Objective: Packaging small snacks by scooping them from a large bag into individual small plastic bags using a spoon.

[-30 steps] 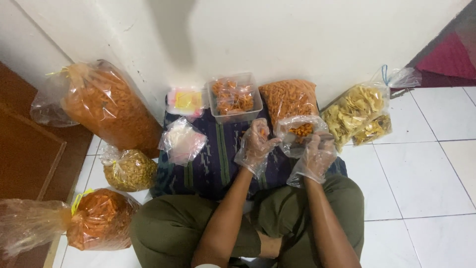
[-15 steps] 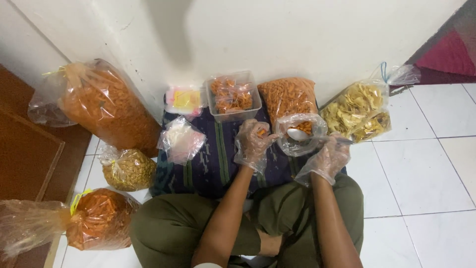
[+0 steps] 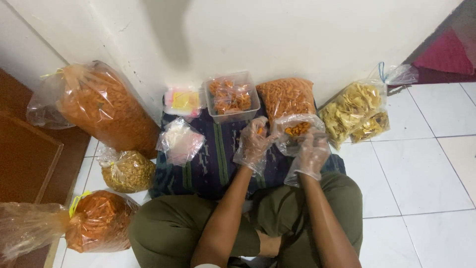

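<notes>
While big knotted bags of orange snacks (image 3: 106, 106) lean on the wall at 9 o'clock, out of the way, the gloved left hand (image 3: 254, 144) pinches the small clear bag (image 3: 296, 131) by its mouth, keeping it open. At 3 o'clock of that bag, the gloved right hand (image 3: 311, 158) is clenched on something thin, tipped into it; I cannot tell what. Yellow chips bag (image 3: 354, 113) sits farther right.
</notes>
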